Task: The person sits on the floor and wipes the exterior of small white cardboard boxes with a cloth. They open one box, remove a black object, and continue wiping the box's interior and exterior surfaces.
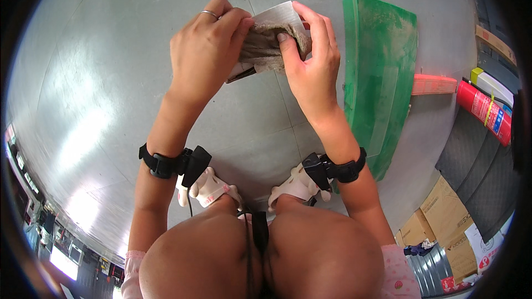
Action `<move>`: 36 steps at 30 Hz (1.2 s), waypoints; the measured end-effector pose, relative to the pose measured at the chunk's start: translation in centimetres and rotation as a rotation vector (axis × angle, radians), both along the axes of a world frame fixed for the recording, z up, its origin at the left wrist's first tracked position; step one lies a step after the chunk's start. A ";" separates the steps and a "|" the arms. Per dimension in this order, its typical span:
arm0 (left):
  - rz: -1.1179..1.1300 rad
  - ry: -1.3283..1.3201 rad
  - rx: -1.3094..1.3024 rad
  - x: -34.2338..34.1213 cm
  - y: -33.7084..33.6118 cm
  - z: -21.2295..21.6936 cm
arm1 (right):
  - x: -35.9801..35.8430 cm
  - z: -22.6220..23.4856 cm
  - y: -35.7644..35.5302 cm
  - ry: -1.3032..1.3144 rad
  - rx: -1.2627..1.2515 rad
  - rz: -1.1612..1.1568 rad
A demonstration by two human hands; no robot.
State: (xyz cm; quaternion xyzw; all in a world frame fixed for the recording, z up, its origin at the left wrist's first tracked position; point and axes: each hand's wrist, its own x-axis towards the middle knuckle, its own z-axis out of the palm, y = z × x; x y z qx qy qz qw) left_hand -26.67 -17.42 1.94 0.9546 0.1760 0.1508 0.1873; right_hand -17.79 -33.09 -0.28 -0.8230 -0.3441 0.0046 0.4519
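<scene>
Head view, looking down: at twelve o'clock, above the floor, a grey-brown cloth is bunched against a white card. My left hand pinches its left edge; my right hand grips from the right, thumb pressing the cloth. If either pinch slackens, the cloth could slip off; pressing hard might bend the card. At two o'clock lies a green panel; at three, a red extinguisher.

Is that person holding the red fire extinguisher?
No, the left hand and right hand are both on the grey-brown cloth, while the fire extinguisher is apart at the picture's right.
</scene>
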 end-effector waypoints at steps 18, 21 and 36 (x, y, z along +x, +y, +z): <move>0.067 0.031 -0.161 -1.7 -0.2 0.0 | -0.9 0.9 0.7 0.222 -0.198 -0.013; 0.074 -0.142 -0.159 -2.3 -0.3 0.2 | -1.2 0.1 0.1 -0.034 -0.099 -0.013; -0.293 -0.380 -0.520 -9.4 -4.9 -0.1 | -2.1 3.4 -2.6 -0.343 0.120 -0.115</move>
